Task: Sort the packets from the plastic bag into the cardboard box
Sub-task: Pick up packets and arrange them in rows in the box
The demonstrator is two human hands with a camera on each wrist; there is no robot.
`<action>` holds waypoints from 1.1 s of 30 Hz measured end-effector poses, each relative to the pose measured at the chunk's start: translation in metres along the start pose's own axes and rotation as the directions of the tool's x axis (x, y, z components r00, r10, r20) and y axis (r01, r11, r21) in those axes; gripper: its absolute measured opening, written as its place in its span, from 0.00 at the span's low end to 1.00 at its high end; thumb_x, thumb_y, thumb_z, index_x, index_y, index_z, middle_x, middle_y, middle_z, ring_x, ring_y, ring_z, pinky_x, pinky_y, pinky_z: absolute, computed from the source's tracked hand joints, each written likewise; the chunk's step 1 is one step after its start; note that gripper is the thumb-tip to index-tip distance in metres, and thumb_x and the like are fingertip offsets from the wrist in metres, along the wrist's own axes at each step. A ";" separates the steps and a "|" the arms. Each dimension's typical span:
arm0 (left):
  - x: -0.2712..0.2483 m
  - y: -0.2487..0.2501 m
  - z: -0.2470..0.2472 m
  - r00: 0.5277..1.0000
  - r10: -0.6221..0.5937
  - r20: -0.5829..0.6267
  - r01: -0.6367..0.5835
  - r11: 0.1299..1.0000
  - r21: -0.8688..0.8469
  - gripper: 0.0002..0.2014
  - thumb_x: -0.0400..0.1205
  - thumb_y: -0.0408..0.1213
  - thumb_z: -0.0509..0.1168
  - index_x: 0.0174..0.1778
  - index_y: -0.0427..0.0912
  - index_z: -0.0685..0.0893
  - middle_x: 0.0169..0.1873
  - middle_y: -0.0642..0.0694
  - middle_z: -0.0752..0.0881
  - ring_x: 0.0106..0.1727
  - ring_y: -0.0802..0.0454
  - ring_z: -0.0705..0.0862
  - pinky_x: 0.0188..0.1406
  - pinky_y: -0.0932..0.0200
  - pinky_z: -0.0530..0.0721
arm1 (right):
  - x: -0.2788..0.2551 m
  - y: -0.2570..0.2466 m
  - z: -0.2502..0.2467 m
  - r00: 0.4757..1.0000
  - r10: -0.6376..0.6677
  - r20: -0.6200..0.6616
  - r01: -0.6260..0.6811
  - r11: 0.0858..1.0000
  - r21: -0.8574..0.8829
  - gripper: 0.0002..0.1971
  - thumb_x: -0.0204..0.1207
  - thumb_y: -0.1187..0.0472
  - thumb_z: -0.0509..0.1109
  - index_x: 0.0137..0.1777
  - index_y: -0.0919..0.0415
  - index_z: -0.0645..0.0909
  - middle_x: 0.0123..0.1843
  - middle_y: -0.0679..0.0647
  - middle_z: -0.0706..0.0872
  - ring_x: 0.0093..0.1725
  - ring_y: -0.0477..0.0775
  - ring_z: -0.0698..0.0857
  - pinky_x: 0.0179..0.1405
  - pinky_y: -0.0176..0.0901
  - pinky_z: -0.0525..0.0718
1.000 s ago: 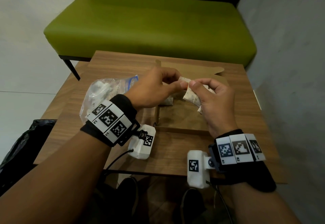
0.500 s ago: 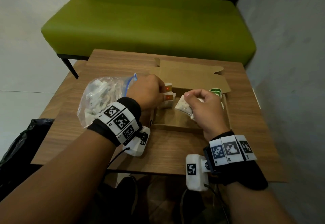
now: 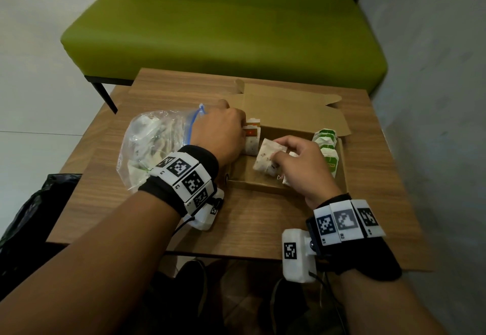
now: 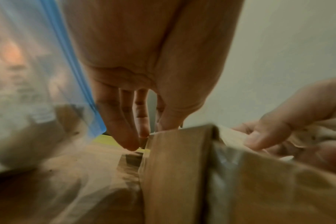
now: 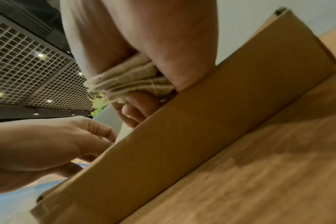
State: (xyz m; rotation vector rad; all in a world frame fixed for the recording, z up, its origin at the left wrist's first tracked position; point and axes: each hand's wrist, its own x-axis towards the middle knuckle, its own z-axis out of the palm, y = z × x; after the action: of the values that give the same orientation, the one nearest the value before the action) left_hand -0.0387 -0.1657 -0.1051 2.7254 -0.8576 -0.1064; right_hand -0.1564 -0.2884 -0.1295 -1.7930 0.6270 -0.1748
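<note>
An open cardboard box (image 3: 263, 188) lies on the wooden table, its lid flap folded back. Red-labelled packets (image 3: 252, 135) stand at its left end and green-labelled packets (image 3: 328, 150) at its right end. My left hand (image 3: 236, 131) is at the red-labelled packets, thumb and fingers (image 4: 125, 136) pinching the thin top edge of one just past the box wall (image 4: 173, 166). My right hand (image 3: 281, 150) grips a small stack of white speckled packets (image 3: 268, 156) low over the middle of the box; the stack (image 5: 128, 80) shows between its thumb and fingers. The clear plastic bag (image 3: 152, 145) with several more packets lies left of the box.
A green bench (image 3: 223, 27) stands behind the table (image 3: 249, 219), and a grey wall (image 3: 434, 98) runs close on the right. A black bag (image 3: 26, 216) sits on the floor at the left. The bag's blue zip strip (image 4: 67, 60) hangs beside my left palm.
The hands were together above the box. My left hand went to the left end with a red-labelled packet. My right hand came down into the middle with the speckled stack.
</note>
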 end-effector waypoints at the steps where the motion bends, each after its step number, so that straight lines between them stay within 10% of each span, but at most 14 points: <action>1: 0.000 0.000 0.000 1.000 0.001 -0.004 -0.001 1.000 -0.004 0.11 0.84 0.39 0.63 0.60 0.45 0.86 0.60 0.41 0.78 0.57 0.40 0.82 0.51 0.47 0.82 | 0.000 0.000 0.000 1.000 0.005 0.012 -0.005 1.000 -0.017 0.11 0.81 0.65 0.70 0.52 0.47 0.87 0.52 0.45 0.89 0.51 0.43 0.87 0.46 0.40 0.88; 14: 0.003 -0.006 -0.015 0.990 0.081 -0.116 -0.109 0.962 -0.252 0.12 0.80 0.32 0.67 0.59 0.47 0.84 0.59 0.48 0.82 0.53 0.54 0.81 0.53 0.53 0.83 | 0.001 -0.011 -0.007 0.997 -0.022 0.067 0.015 0.995 0.095 0.20 0.85 0.70 0.61 0.54 0.47 0.91 0.57 0.52 0.90 0.57 0.51 0.87 0.48 0.43 0.87; 20: -0.007 -0.005 -0.027 0.930 0.364 0.043 -0.283 0.788 -0.546 0.15 0.77 0.34 0.76 0.57 0.55 0.87 0.57 0.55 0.83 0.44 0.60 0.87 0.42 0.71 0.82 | -0.002 -0.026 -0.004 0.992 0.049 0.119 -0.102 0.862 0.496 0.14 0.87 0.70 0.61 0.68 0.58 0.78 0.41 0.52 0.87 0.23 0.38 0.83 0.15 0.31 0.75; 24: -0.006 -0.006 -0.027 0.918 0.393 0.055 -0.307 0.791 -0.530 0.06 0.79 0.41 0.74 0.50 0.53 0.89 0.54 0.55 0.82 0.47 0.62 0.85 0.42 0.75 0.78 | -0.002 -0.024 -0.004 0.985 0.051 0.163 -0.125 0.867 0.482 0.09 0.87 0.66 0.62 0.61 0.55 0.81 0.40 0.52 0.85 0.20 0.39 0.79 0.12 0.32 0.70; 29: 0.000 -0.010 -0.030 0.935 0.354 0.020 -0.317 0.862 -0.394 0.05 0.84 0.38 0.68 0.51 0.43 0.87 0.46 0.53 0.87 0.41 0.60 0.86 0.38 0.68 0.80 | 0.002 -0.016 -0.003 0.999 -0.015 0.033 0.005 0.959 0.282 0.17 0.87 0.44 0.62 0.54 0.52 0.89 0.45 0.47 0.91 0.37 0.37 0.88 0.31 0.37 0.84; 33: -0.002 -0.011 -0.027 0.946 0.322 0.032 -0.287 0.881 -0.375 0.04 0.84 0.38 0.68 0.51 0.44 0.86 0.39 0.54 0.88 0.35 0.60 0.88 0.33 0.68 0.80 | 0.002 -0.011 0.000 0.996 -0.085 0.039 0.081 0.993 0.083 0.07 0.83 0.52 0.72 0.50 0.49 0.92 0.50 0.43 0.93 0.56 0.46 0.88 0.59 0.49 0.83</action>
State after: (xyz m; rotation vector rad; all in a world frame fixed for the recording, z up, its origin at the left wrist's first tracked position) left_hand -0.0298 -0.1491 -0.0826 2.2249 -1.1545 -0.2991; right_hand -0.1507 -0.2874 -0.1199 -1.7405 0.5084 -0.2149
